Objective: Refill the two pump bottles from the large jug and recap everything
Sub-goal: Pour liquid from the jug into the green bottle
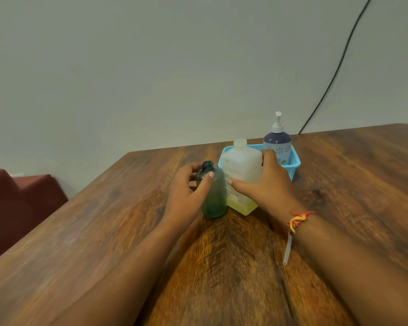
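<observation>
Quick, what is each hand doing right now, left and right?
Left hand: closed around the uncapped green bottle standing on the table.
Right hand: grip on the side of the white jug, cap on.

An uncapped green bottle [213, 191] stands upright, touching the capped white jug [242, 176] on its right. The blue floral pump bottle [278, 142] stands farther right, pump on.

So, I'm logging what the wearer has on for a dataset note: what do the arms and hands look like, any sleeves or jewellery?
Both forearms are bare, no sleeves in view. The right wrist carries a knotted thread band in orange and yellow, with loose ends hanging. The left hand and right hand show no rings, watch or gloves. Nails are short and plain.
</observation>
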`<action>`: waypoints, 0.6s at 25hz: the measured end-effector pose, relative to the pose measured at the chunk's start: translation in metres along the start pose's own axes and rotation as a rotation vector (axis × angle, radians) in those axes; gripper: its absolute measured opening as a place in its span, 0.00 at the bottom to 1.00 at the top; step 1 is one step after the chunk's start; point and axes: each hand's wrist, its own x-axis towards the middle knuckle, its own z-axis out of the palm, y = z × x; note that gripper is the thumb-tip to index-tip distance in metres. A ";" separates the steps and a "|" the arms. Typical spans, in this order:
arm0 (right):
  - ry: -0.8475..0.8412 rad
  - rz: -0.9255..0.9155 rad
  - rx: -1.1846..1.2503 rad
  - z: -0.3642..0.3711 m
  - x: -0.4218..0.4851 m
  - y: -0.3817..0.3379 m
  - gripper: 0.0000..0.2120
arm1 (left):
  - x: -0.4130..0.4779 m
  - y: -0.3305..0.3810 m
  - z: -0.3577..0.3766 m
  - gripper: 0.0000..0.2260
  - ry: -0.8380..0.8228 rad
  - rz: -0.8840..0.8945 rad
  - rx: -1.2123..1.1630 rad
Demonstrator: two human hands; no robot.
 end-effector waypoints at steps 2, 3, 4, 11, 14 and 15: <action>0.031 -0.019 0.007 0.000 -0.001 0.001 0.39 | -0.002 -0.005 0.001 0.22 -0.031 0.008 0.016; 0.055 -0.039 0.003 -0.001 -0.001 0.001 0.40 | -0.002 -0.007 0.002 0.28 -0.060 0.013 0.021; 0.078 -0.068 -0.012 -0.001 -0.001 0.001 0.40 | -0.003 -0.010 0.001 0.34 -0.087 0.015 0.029; 0.211 -0.302 -0.134 -0.010 -0.001 -0.001 0.38 | -0.007 -0.016 0.007 0.31 -0.058 0.085 0.089; 0.247 -0.376 -0.174 -0.009 -0.001 0.001 0.38 | -0.009 -0.016 0.009 0.31 -0.046 0.120 0.083; 0.254 -0.393 -0.189 -0.009 0.000 0.001 0.39 | -0.010 -0.015 0.010 0.31 -0.038 0.127 0.082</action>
